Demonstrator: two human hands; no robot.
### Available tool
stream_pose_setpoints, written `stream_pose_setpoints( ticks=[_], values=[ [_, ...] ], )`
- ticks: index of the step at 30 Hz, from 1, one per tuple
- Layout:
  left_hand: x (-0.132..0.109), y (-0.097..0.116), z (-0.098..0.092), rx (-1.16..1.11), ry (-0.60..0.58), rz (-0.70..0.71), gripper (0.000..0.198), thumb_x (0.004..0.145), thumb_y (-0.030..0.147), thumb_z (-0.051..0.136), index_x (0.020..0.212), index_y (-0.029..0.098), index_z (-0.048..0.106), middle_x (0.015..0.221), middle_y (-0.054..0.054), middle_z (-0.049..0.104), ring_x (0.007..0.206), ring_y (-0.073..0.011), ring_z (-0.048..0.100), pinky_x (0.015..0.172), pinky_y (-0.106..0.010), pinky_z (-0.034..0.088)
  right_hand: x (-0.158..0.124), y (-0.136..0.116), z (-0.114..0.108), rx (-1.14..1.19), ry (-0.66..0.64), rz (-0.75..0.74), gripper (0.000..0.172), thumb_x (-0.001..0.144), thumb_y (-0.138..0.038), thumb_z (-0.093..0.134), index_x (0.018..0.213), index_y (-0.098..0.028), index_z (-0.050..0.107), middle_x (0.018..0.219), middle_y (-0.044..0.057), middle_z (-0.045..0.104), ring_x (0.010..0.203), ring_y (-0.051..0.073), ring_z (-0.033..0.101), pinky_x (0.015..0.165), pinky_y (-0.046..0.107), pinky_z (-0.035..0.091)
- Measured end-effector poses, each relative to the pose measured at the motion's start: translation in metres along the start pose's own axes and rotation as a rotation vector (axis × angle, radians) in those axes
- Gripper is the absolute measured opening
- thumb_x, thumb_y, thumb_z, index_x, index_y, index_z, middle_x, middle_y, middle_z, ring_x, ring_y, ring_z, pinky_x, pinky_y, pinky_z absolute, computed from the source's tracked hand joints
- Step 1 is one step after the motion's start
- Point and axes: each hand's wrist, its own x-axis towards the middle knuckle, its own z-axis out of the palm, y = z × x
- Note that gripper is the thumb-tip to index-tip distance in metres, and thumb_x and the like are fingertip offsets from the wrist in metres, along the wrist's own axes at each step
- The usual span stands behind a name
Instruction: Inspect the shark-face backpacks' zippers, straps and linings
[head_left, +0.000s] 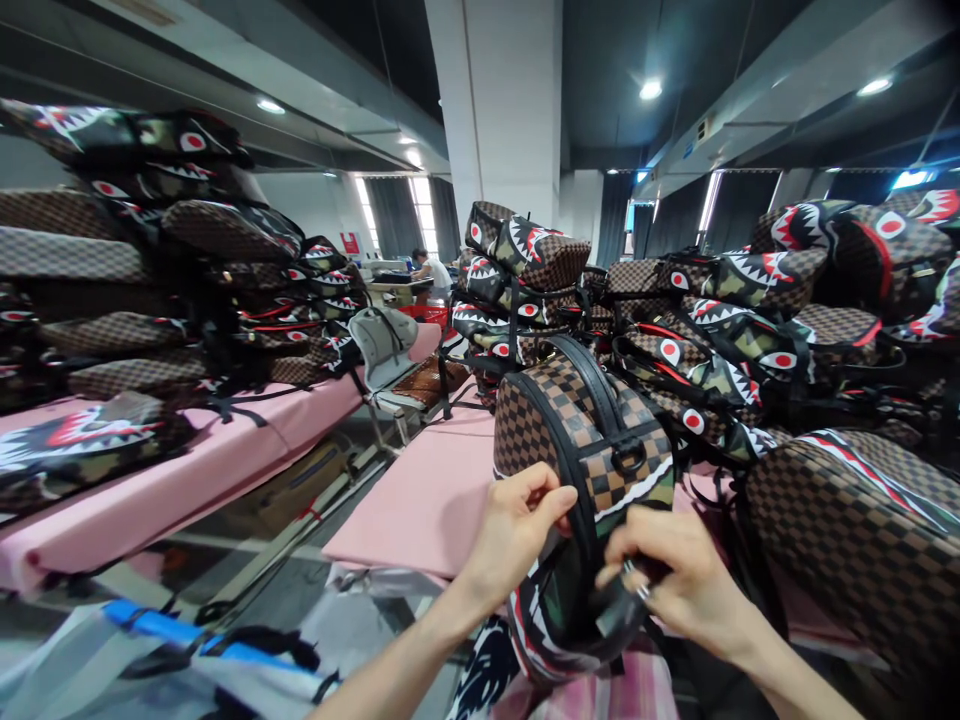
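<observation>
A backpack (517,415) in brown and black checks, with camouflage, white and red on its lower part, stands tilted at the edge of the pink table, right before me. My left hand (525,515) is closed, thumb and finger pinching the black trim along the backpack's edge. Over the dark lower part of the bag, my right hand (667,565) has its fingers curled. Something small and shiny shows between those fingers, but blur hides what it is. A black handle (589,375) and a D-ring (628,460) are on the bag's upper side.
Bare pink tabletop (405,500) lies left of the backpack. Stacked shark-face bags (517,270) stand behind it, and a large checked bag (855,530) lies close on the right. Another pink table (300,430) bears more stacks. A grey chair (386,345) and a person (433,272) are farther back.
</observation>
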Motion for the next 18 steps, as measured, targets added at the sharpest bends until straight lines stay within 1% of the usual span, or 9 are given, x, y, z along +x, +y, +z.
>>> stream_pose_setpoints(
  ticks=[2, 5, 7, 9, 11, 12, 14, 16, 18],
  values=[
    [-0.002, -0.001, 0.000, 0.020, -0.009, 0.002, 0.027, 0.077, 0.033, 0.055, 0.057, 0.017, 0.047, 0.052, 0.002, 0.056, 0.052, -0.0115, 0.054, 0.051, -0.020, 0.040, 0.001, 0.005, -0.003, 0.060, 0.066, 0.039, 0.012, 0.080, -0.013, 0.051, 0.077, -0.020, 0.060, 0.067, -0.001, 0.062, 0.057, 0.010, 0.057, 0.054, 0.020, 0.044],
    [-0.007, -0.001, -0.004, 0.101, 0.004, 0.046, 0.028, 0.078, 0.034, 0.054, 0.057, 0.017, 0.048, 0.052, 0.002, 0.056, 0.051, -0.0113, 0.053, 0.050, -0.020, 0.039, 0.002, 0.018, -0.009, -0.116, 0.202, 0.046, 0.044, 0.075, -0.002, 0.049, 0.114, -0.020, 0.055, 0.091, 0.003, 0.066, 0.075, 0.013, 0.062, 0.066, 0.024, 0.048],
    [-0.006, 0.004, -0.010, 0.189, 0.079, 0.121, 0.028, 0.079, 0.032, 0.055, 0.056, 0.017, 0.052, 0.052, 0.001, 0.056, 0.052, -0.0107, 0.052, 0.052, -0.020, 0.039, -0.001, 0.028, -0.007, -0.236, 0.164, -0.048, 0.059, 0.073, 0.004, 0.045, 0.127, -0.020, 0.047, 0.091, 0.004, 0.067, 0.075, 0.013, 0.062, 0.066, 0.025, 0.047],
    [0.000, 0.015, -0.017, 0.231, 0.199, 0.206, 0.026, 0.080, 0.030, 0.055, 0.057, 0.016, 0.055, 0.054, 0.001, 0.057, 0.053, -0.0102, 0.052, 0.054, -0.020, 0.040, -0.005, 0.033, -0.002, -0.327, 0.162, -0.133, 0.059, 0.074, 0.007, 0.043, 0.127, -0.019, 0.047, 0.078, 0.001, 0.066, 0.067, 0.012, 0.060, 0.060, 0.024, 0.044],
    [0.014, 0.031, -0.023, 0.142, 0.264, 0.228, 0.017, 0.079, 0.030, 0.057, 0.069, 0.016, 0.061, 0.066, -0.001, 0.063, 0.060, -0.0113, 0.056, 0.057, -0.020, 0.043, -0.008, 0.036, 0.003, -0.372, 0.171, -0.178, 0.052, 0.077, 0.005, 0.045, 0.124, -0.017, 0.049, 0.071, 0.001, 0.064, 0.061, 0.011, 0.057, 0.056, 0.023, 0.042],
    [0.023, 0.040, -0.025, 0.043, 0.244, 0.195, 0.015, 0.078, 0.029, 0.059, 0.078, 0.015, 0.063, 0.076, -0.003, 0.065, 0.065, -0.0124, 0.059, 0.059, -0.021, 0.045, -0.009, 0.036, 0.004, -0.376, 0.174, -0.192, 0.049, 0.078, 0.003, 0.047, 0.122, -0.015, 0.050, 0.070, 0.001, 0.063, 0.060, 0.011, 0.057, 0.056, 0.024, 0.041],
    [0.042, 0.056, -0.025, -0.214, 0.087, 0.073, 0.022, 0.075, 0.026, 0.062, 0.093, 0.013, 0.062, 0.095, -0.009, 0.066, 0.076, -0.0153, 0.062, 0.068, -0.025, 0.050, -0.010, 0.034, 0.005, -0.355, 0.172, -0.218, 0.044, 0.078, 0.001, 0.049, 0.119, -0.014, 0.052, 0.070, 0.001, 0.064, 0.061, 0.011, 0.057, 0.058, 0.024, 0.041],
    [0.058, 0.069, -0.021, -0.439, -0.101, -0.060, 0.021, 0.076, 0.019, 0.060, 0.094, 0.009, 0.062, 0.101, -0.013, 0.065, 0.083, -0.0169, 0.063, 0.079, -0.030, 0.050, -0.011, 0.032, 0.004, -0.327, 0.169, -0.247, 0.041, 0.079, 0.001, 0.046, 0.116, -0.013, 0.053, 0.068, 0.001, 0.063, 0.061, 0.011, 0.057, 0.058, 0.025, 0.040],
    [0.069, 0.077, -0.016, -0.564, -0.173, -0.157, 0.015, 0.081, 0.015, 0.053, 0.088, 0.005, 0.061, 0.097, -0.016, 0.065, 0.085, -0.0181, 0.063, 0.084, -0.033, 0.049, -0.014, 0.030, 0.004, -0.319, 0.177, -0.275, 0.039, 0.079, 0.001, 0.044, 0.115, -0.012, 0.053, 0.064, 0.000, 0.061, 0.059, 0.012, 0.056, 0.057, 0.026, 0.039]
  ],
)
